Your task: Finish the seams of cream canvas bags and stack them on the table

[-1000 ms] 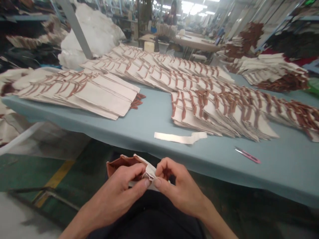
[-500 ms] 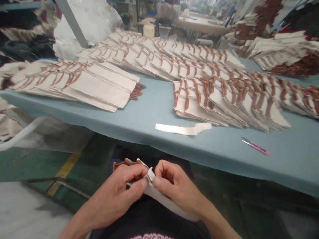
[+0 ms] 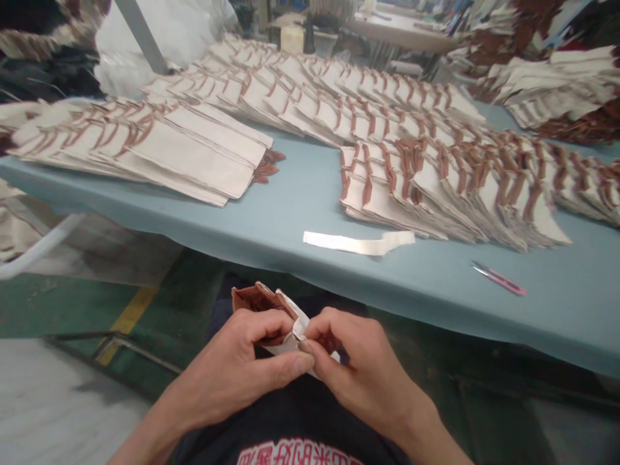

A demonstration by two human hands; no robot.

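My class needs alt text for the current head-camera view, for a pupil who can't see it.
A person's left hand and right hand pinch a cream-and-brown cloth piece in front of dark clothing. Beyond, a blue-green table holds overlapping rows of similar pieces, a pale strip and pink-handled snips.

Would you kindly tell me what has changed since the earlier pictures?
The left hand has stretched its thumb toward the right hand, and the view has tipped down, showing more lettering on the dark clothing. Both hands still pinch the fabric piece. The pale strip and pink-handled snips stayed put on the table.
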